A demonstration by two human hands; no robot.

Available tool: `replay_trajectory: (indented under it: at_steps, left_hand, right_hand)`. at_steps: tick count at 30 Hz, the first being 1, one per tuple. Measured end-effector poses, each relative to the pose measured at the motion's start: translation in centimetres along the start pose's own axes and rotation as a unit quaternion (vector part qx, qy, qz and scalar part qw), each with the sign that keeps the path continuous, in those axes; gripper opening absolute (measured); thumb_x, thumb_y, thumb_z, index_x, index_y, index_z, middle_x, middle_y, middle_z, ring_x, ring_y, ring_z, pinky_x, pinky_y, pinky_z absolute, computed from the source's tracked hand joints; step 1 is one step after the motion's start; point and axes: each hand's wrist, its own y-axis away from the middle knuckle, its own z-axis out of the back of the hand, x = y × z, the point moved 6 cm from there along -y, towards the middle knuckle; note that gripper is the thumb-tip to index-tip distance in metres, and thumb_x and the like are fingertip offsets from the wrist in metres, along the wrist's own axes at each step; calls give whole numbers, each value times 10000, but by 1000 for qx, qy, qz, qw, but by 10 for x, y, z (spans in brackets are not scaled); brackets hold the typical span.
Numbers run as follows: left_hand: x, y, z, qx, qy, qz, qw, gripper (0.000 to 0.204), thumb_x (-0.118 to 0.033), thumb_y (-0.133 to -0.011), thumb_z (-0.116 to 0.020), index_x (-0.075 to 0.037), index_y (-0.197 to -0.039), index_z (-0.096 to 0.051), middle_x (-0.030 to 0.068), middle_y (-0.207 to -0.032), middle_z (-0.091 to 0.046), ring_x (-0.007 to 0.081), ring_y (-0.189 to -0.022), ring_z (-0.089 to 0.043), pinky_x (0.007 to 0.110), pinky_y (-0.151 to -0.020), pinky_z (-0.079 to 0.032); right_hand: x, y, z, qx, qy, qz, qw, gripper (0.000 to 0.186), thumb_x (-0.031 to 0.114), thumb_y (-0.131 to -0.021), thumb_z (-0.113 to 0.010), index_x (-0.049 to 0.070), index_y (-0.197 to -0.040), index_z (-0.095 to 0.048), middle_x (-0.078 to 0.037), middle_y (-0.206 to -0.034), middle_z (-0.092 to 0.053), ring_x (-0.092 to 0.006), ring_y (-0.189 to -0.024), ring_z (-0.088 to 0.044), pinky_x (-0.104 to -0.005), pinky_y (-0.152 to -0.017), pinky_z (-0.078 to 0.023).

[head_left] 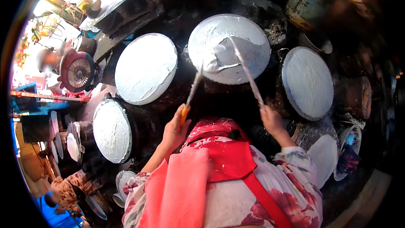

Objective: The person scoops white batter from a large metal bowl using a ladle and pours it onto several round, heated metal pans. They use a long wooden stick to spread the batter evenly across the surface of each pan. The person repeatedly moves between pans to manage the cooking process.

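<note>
Four round steamer tops are white: one far in the middle (pixel 229 48), one far left (pixel 146 68), one near left (pixel 112 131) and one on the right (pixel 308 82). The pots under them are black and sooty. The left stick (pixel 188 101) has an orange handle and a whitish coat. The right stick (pixel 247 72) is whitish too. The apron (pixel 219 156) is red. The sleeves (pixel 295 164) are white with red flowers. A pink cloth (pixel 177 190) hangs near. The fan (pixel 77 71) on the far left is red.

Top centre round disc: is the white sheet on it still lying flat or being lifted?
Being lifted. The white sheet is bunched and peeled up on the disc, caught between sticks in the left hand and right hand.
</note>
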Motion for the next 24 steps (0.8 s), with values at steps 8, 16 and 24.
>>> replay_trajectory:
  at_steps: [8, 16, 24]
  left_hand:
    - [28, -10, 41, -57, 331, 192, 922, 451, -134, -931, -514, -100, -1353, -358, -50, -627, -407, 26, -404, -342, 176, -364, -264]
    - [43, 14, 51, -27, 343, 183, 921, 427, -150, -938, -496, -78, -1337, -361, -14, -658, -442, 49, -386, -385, 190, -343, -304]
    - [49, 7, 53, -21, 356, 198, 913, 382, -190, -946, -486, -73, -1297, -388, -3, -644, -448, 63, -386, -395, 202, -343, -315]
  right_hand:
    - [79, -57, -172, 9, -95, -20, 995, 229, 266, -927, -471, 60, -844, -527, -160, -641, -572, -328, -560, -564, -459, -486, -415]
    - [64, 8, -138, -30, -242, -212, 946, 229, 260, -932, -468, 53, -878, -550, -108, -540, -549, -258, -436, -563, -394, -403, -425]
    - [42, -11, -140, -16, -239, -201, 950, 195, 223, -924, -454, 65, -902, -567, -24, -517, -486, -122, -371, -471, -293, -346, -369]
